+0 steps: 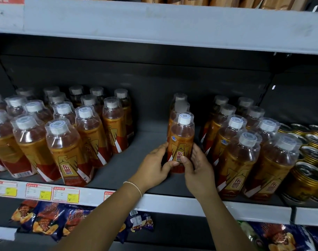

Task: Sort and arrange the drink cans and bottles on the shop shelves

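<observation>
At mid shelf (129, 160), between left bottles (67, 147) and right bottles (241, 156), one bottle (181, 136) stands upright: amber body, white cap under clear wrap, gold-and-red label reading 东鹏特饮. Left hand (154, 165) and right hand (199, 169) grip its lower half, fingers (198, 154) curled round it. Gold cans (306, 176) stand far right.

The left grip (154, 165) and right grip (199, 167) cover the lower label and foot of the front bottle (181, 134). The bottles behind it (180, 101) show only caps and shoulders. Print on the price tags (38, 192) is too small to read. The right edge cuts the cans (306, 178); the forearms hide some snack bags (46, 220).
</observation>
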Demonstrator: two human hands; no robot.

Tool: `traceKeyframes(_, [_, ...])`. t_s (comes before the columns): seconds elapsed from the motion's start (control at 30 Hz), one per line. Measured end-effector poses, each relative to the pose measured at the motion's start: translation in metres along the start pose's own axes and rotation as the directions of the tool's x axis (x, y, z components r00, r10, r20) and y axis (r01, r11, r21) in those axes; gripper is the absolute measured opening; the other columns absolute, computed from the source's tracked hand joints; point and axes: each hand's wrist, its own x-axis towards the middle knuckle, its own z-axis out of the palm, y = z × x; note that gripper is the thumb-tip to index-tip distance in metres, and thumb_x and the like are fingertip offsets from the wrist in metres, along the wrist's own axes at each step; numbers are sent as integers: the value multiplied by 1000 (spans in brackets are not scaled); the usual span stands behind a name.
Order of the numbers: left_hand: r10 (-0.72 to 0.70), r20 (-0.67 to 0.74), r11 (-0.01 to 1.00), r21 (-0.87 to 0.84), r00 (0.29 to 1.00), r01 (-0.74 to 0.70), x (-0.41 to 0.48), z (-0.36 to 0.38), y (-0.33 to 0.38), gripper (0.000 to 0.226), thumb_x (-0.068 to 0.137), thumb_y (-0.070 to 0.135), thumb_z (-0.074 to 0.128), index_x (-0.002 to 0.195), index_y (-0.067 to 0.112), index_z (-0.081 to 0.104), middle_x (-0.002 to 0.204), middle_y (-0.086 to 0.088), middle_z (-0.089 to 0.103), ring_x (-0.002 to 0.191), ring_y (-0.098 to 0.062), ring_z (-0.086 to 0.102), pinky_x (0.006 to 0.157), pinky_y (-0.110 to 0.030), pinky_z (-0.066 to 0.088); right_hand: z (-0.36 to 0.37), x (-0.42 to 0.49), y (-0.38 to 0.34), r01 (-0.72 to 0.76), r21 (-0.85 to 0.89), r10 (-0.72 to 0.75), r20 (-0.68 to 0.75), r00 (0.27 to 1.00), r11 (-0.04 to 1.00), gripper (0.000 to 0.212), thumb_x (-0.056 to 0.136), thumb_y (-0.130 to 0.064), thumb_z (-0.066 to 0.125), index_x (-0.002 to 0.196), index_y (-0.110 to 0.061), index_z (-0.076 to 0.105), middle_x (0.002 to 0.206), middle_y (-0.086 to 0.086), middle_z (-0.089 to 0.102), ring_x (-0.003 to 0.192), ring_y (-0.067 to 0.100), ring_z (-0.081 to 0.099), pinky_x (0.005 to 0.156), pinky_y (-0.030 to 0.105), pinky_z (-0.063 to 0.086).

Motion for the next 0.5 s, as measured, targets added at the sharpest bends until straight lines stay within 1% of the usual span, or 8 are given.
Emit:
traceKeyframes(0.1, [-12, 3, 1000, 9, 1000, 12, -2, -2, 3, 75, 89, 55, 49, 147, 9, 38, 142, -6, 53, 128, -20, 51, 108, -36, 40, 0, 0, 0, -5, -8, 5, 3, 1000, 1000, 57, 99, -12, 58, 133, -53, 40, 125, -41, 54, 127, -6, 51, 105, 23, 42])
traceKeyframes(0.17, [-14, 2, 1000, 10, 1000, 14, -3, -3, 4, 72, 91, 54, 51, 147, 10, 39, 141, -6, 54, 126, -19, 52, 107, -35, 41, 0, -1, -3, -5, -25, 5, 6, 1000, 1000, 56, 99, -12, 59, 138, -47, 39, 123, -41, 54, 124, -9, 52, 104, 21, 42])
traceKeyframes(0.23, [-19, 1, 1000, 13, 1000, 19, -4, -5, 6, 66, 93, 49, 56, 145, 12, 41, 139, -4, 56, 124, -18, 53, 106, -34, 42, 0, -3, -7, -32, -36, 32, -18, 999, 999, 51, 97, -14, 62, 140, -35, 46, 123, -33, 57, 122, -7, 54, 105, 21, 44])
traceKeyframes(0.27, [-20, 2, 999, 29, 1000, 20, -4, -7, 6, 62, 93, 47, 58, 144, 13, 44, 137, -4, 57, 122, -18, 54, 105, -33, 42, 0, -4, -11, -50, -45, 48, -44, 998, 998, 47, 95, -16, 65, 137, -30, 51, 120, -28, 59, 120, -4, 57, 105, 22, 45])
traceKeyframes(0.33, [-11, 10, 992, 124, 1000, 10, -4, -14, 5, 54, 94, 48, 57, 136, 15, 52, 129, -4, 62, 116, -19, 56, 100, -32, 44, 0, -9, -21, -65, -98, 51, -135, 990, 993, 34, 90, -19, 72, 120, -28, 58, 111, -21, 61, 113, 3, 60, 102, 26, 47])
traceKeyframes(0.4, [-11, 9, 968, 250, 1000, 9, -7, -25, 4, 49, 95, 50, 53, 128, 14, 58, 122, -5, 64, 111, -23, 58, 96, -34, 45, 3, -14, -34, -32, -220, -24, -247, 969, 975, 28, 86, -19, 76, 105, -28, 57, 103, -12, 59, 101, 3, 58, 94, 29, 50])
traceKeyframes(0.43, [-25, -11, 957, 290, 1000, 27, -9, -33, 2, 48, 97, 49, 51, 127, 13, 59, 121, -7, 64, 111, -24, 57, 95, -36, 46, 5, -17, -40, 33, -287, -117, -280, 953, 957, 27, 85, -17, 76, 100, -27, 56, 101, -7, 57, 95, -1, 56, 89, 25, 50])
traceKeyframes(0.5, [-60, -88, 940, 329, 994, 86, -13, -50, -5, 42, 99, 40, 49, 126, 9, 58, 122, -11, 63, 113, -28, 56, 96, -38, 45, 17, -23, -54, 210, -334, -304, -260, 916, 919, 25, 84, -8, 74, 95, -22, 57, 96, 0, 57, 88, -4, 55, 78, 12, 47])
